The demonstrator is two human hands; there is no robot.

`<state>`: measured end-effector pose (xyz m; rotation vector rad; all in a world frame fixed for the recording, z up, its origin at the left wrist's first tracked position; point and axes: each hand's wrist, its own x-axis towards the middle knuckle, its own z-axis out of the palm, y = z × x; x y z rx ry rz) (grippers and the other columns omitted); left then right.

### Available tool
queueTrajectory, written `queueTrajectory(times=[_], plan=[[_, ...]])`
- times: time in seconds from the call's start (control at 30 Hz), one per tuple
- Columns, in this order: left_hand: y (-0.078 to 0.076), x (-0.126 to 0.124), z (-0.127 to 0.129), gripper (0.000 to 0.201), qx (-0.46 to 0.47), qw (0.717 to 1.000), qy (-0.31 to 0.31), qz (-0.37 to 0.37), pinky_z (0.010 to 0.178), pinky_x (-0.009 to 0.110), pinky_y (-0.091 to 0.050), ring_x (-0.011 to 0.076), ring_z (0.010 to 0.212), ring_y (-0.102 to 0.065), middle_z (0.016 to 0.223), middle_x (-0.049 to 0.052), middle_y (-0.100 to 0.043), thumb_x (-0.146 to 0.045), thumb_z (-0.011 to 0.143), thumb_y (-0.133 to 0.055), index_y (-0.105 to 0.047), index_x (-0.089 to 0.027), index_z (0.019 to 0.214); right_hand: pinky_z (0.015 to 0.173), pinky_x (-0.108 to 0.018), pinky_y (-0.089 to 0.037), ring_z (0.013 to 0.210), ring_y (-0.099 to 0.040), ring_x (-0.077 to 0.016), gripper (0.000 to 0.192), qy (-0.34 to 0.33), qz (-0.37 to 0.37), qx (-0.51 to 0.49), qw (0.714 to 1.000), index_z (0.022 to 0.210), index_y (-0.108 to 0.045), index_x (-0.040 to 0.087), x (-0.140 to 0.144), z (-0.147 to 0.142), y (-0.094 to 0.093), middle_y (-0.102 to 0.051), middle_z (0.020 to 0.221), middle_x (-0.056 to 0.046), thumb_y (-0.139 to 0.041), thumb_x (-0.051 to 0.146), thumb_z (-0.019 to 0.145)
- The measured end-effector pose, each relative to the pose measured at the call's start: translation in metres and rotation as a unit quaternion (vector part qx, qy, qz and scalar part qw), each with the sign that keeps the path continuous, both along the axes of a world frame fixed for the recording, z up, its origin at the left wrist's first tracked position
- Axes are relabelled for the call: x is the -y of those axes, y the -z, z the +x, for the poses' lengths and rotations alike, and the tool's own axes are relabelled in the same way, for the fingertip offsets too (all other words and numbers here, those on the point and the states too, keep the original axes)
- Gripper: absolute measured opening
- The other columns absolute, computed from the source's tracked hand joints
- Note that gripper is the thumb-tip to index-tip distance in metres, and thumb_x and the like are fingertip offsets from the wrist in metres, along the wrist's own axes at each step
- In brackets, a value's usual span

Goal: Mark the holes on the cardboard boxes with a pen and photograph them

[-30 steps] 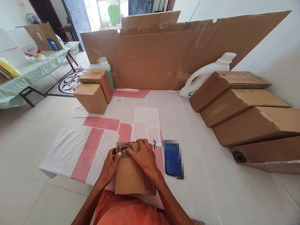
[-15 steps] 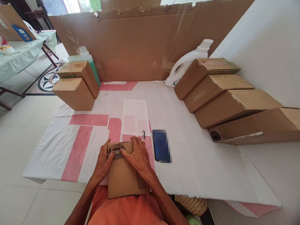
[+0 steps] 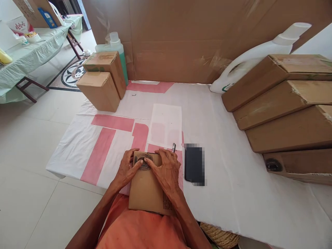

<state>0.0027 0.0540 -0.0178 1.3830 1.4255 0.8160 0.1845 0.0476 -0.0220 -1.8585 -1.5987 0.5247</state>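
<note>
A brown cardboard box (image 3: 147, 190) stands at the table's near edge against my orange clothing. Dark scribbled rings (image 3: 144, 167) are drawn near its far end. My left hand (image 3: 127, 168) grips the box's left far corner, thumb lying on the rings. On the opposite side my right hand (image 3: 168, 170) holds the far right corner, its thumb also reaching onto the rings. The two thumb tips nearly meet there. Just beyond my right fingers lies a pen (image 3: 174, 147), and right of it a dark phone (image 3: 194, 165), partly pixelated. A pale paper sheet (image 3: 166, 112) lies farther back.
Several cardboard boxes (image 3: 280, 131) line the right side, with a white jug (image 3: 249, 62) behind. Two smaller boxes (image 3: 100, 91) and a green-liquid bottle (image 3: 121, 57) stand at the back left. A cardboard panel (image 3: 171, 45) closes the back. Another table (image 3: 38, 55) stands far left.
My view has shifted, so everything on the table sits farther right in the picture, apart from the tilt. My thumbs have come closer together over the rings; both hands stay on the box.
</note>
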Motion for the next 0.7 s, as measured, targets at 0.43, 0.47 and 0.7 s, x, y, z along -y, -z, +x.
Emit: queueTrajectory(times=[0.43,0.47,0.7], plan=[[0.006,-0.006,-0.004,0.031,-0.082,0.992,0.021,0.095,0.100,0.044,-0.054,0.0243,0.111,-0.068,0.125,0.008,-0.070,-0.035,0.100,-0.062,-0.065,-0.025,0.129,0.099,-0.048,-0.040,0.118,-0.062,-0.0369,0.034,-0.018,0.042,0.141,0.989,0.105,-0.074,0.017,-0.003,-0.010,0.002,-0.079,0.110,-0.015,-0.071,0.049,0.096],[0.006,-0.006,-0.004,0.031,-0.082,0.992,0.020,0.096,0.100,0.044,-0.054,0.0243,0.110,-0.068,0.125,0.009,-0.070,-0.035,0.100,-0.061,-0.065,-0.024,0.129,0.097,-0.047,-0.042,0.118,-0.062,-0.0368,0.033,-0.020,0.038,0.141,0.989,0.105,-0.074,0.016,-0.003,-0.009,0.002,-0.079,0.111,-0.015,-0.071,0.048,0.096],[0.005,-0.002,-0.008,0.043,-0.029,0.998,0.016,0.059,0.109,0.047,-0.054,0.0275,0.127,-0.065,0.139,0.011,-0.065,-0.040,0.097,-0.065,-0.061,-0.024,0.137,0.106,-0.056,-0.042,0.131,-0.057,-0.0409,0.052,-0.029,0.046,0.123,0.991,0.125,-0.069,0.015,0.006,-0.011,0.003,-0.071,0.135,-0.020,-0.072,0.056,0.093]])
